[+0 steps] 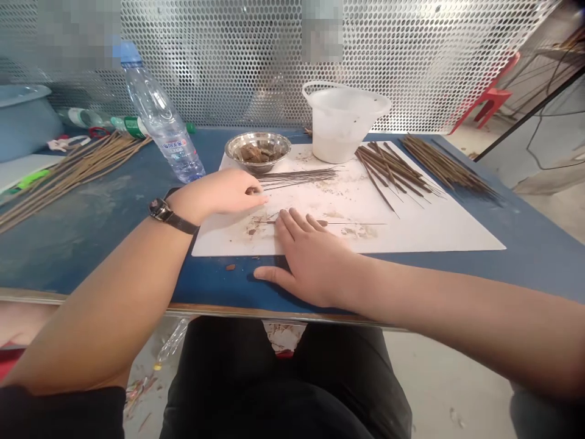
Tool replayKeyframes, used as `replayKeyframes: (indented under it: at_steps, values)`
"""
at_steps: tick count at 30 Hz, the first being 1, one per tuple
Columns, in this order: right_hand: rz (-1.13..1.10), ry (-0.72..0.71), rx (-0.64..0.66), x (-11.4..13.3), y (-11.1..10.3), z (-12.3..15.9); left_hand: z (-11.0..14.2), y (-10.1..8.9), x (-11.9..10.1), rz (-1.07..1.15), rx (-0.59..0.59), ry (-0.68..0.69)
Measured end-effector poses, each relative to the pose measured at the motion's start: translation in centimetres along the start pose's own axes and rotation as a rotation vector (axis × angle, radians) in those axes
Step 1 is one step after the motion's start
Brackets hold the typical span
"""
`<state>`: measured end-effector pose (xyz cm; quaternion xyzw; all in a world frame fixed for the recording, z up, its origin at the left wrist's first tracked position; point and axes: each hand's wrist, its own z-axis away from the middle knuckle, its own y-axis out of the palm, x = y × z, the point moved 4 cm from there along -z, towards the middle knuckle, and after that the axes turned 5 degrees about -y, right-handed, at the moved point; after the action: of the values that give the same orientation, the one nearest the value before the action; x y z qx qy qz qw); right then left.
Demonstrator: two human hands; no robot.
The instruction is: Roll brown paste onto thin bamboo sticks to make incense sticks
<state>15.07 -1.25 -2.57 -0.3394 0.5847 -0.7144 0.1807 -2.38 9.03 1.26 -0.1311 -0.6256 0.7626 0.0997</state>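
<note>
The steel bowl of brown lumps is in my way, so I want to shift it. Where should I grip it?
Pinch the flared rim of the steel bowl on its left side, coming in from the near left with your left hand, thumb inside. The thin sticks lie off its right front and the brown lumps sit low in the middle, so that edge looks free.

Perforated metal screen (256, 61), standing behind a blue-topped work table (530, 262). Red plastic stool (491, 103) at far right, on a pale concrete floor (439, 378). Dark loose cables (539, 137) beyond the screen's right edge.
</note>
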Motion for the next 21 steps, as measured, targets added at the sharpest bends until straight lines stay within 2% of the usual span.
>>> replayKeyframes:
  at_steps: [7, 13, 21]
  values:
    - [0.046, 0.044, 0.024, -1.2, -0.7, -2.2, -0.1, 0.1, 0.3, 0.025, -0.023, -0.009]
    - [0.024, 0.024, 0.056, 0.0, -0.4, -0.1, 0.1, 0.0, 0.0, -0.011, 0.021, -0.017]
    - [0.086, 0.027, 0.040, -1.4, -0.8, -1.8, 0.1, 0.0, 0.0, -0.035, 0.014, -0.024]
